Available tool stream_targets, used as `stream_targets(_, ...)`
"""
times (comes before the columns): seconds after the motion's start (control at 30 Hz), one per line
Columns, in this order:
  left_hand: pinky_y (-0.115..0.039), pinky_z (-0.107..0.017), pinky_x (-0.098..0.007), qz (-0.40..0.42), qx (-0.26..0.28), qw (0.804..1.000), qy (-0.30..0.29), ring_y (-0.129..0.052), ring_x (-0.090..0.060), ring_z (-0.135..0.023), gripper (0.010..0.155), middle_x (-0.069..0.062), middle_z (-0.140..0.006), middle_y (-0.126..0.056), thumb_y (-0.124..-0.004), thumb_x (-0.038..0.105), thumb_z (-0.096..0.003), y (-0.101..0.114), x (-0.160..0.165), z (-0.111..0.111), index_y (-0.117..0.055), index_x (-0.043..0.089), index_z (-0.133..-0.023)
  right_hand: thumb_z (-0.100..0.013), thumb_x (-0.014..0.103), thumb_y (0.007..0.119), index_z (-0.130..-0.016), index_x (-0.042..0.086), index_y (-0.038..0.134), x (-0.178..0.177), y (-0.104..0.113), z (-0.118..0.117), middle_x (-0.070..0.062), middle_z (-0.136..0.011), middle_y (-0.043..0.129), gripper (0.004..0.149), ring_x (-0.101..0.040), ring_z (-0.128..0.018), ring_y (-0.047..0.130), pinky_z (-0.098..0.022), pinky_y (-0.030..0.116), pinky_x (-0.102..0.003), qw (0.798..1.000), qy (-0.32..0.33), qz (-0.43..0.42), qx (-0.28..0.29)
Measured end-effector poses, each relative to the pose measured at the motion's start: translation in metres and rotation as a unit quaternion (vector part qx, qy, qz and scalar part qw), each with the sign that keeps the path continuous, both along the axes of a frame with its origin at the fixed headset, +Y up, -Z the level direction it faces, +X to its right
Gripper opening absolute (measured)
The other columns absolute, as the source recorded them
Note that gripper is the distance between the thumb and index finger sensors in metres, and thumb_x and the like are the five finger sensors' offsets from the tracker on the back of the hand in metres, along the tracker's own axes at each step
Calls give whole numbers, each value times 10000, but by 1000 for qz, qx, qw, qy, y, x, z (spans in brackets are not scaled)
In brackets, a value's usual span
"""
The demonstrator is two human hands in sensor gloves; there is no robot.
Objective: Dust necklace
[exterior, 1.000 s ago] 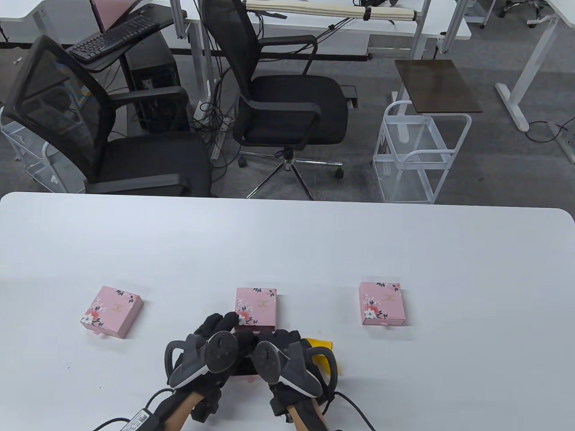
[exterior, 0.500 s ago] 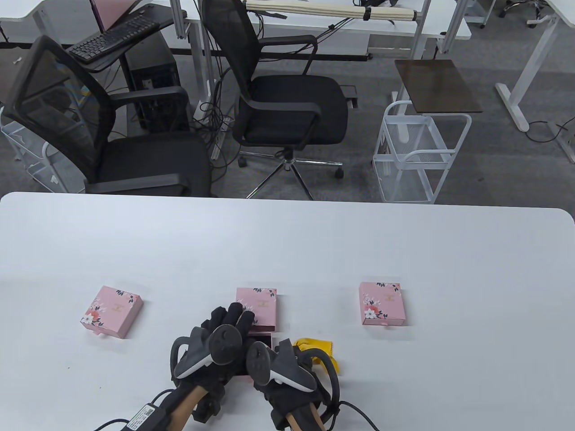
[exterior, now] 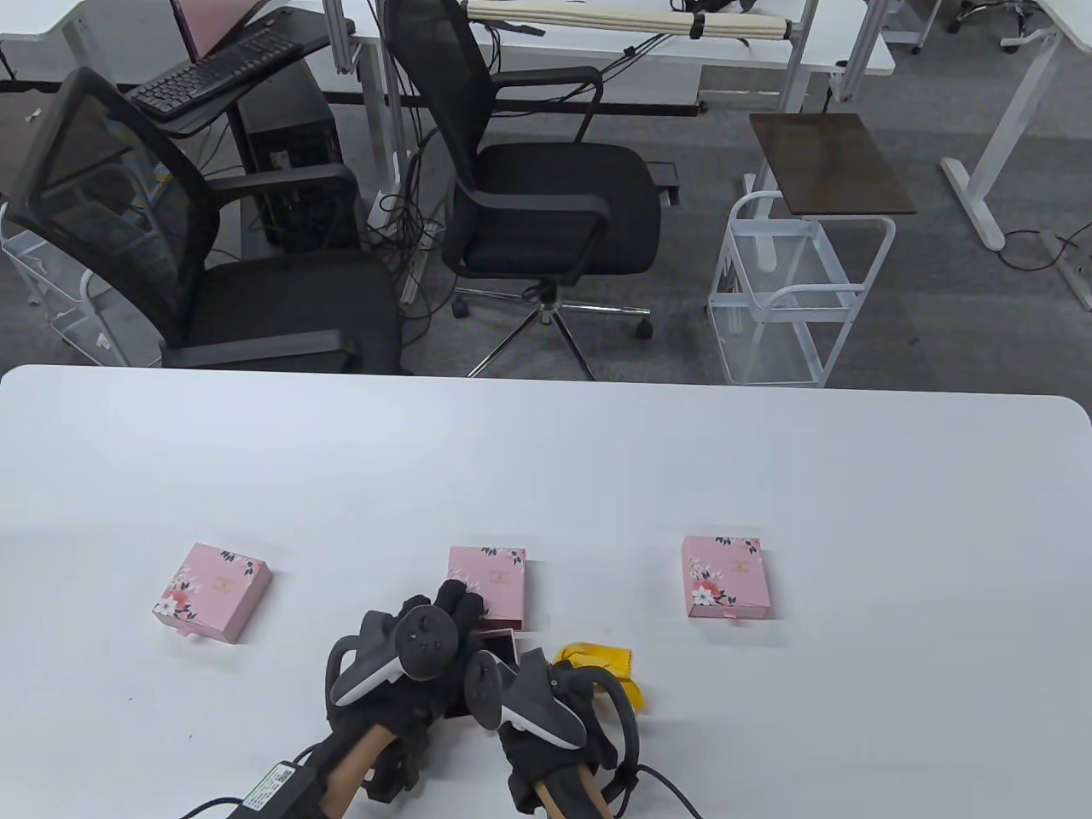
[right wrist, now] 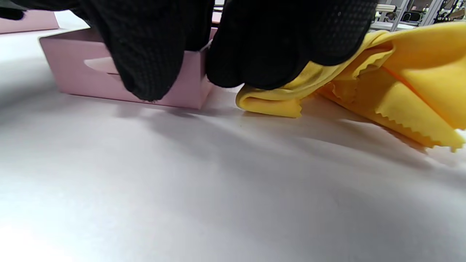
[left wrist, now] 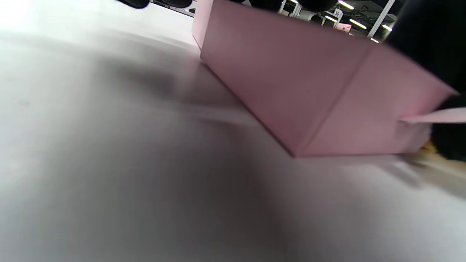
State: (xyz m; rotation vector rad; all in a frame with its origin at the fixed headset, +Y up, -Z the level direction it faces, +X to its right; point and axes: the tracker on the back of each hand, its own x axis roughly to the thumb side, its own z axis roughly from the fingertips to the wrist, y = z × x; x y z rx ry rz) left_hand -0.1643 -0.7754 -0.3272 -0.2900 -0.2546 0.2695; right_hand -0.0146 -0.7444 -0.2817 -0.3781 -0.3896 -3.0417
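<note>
Beside the middle box (exterior: pixel 487 582), two more pink boxes (exterior: pixel 213 591), yellow cloth (exterior: pixel 602 667).

— What lies on the white table (exterior: pixel 597 461)?
— Three pink floral cardboard boxes: left (exterior: pixel 213 591), middle (exterior: pixel 493 578), right (exterior: pixel 727 576).
— And the hands?
— Left gloved hand (exterior: pixel 426 631) touches the middle box; right gloved hand (exterior: pixel 546 708) sits beside a crumpled yellow cloth (exterior: pixel 601 661).

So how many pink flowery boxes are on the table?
3. One on the left, one in the middle by the hands with its drawer pulled out, one on the right. None looks hidden.
</note>
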Motion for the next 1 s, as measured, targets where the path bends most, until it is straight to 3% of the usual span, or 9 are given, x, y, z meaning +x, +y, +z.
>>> stream_targets(0.4, -437, -785, -598, 15, 1, 1000, 4, -376, -389, -1082, 572, 56, -1277, -272, -498, 451, -634, 0, -3, -1, -391, 327, -1182, -546, 355, 904, -903, 179, 781, 2, 4, 3, -162, -823, 895, 416, -364, -630, 914, -510, 789, -471, 995, 5, -34, 94)
stream_targets(0.63, -443, -782, -604, 15, -2, 1000, 3, -399, -379, -1082, 570, 59, -1277, -279, -500, 456, -634, -1, -5, -2, -397, 332, -1180, -538, 360, 916, -892, 171, 788, 2, 11, 4, -156, -804, 907, 421, -359, -617, 921, -512, 788, -476, 993, -2, -41, 108)
stream_targets(1.0, -455, -778, -605, 35, -13, 999, 3, -409, -370, -1083, 569, 65, -1274, -278, -499, 461, -634, -1, -7, -4, -407, 330, -1180, -552, 370, 899, -900, 180, 779, -3, -3, -1, -155, -814, 892, 414, -362, -623, 909, -517, 780, -481, 992, -19, -18, 120)
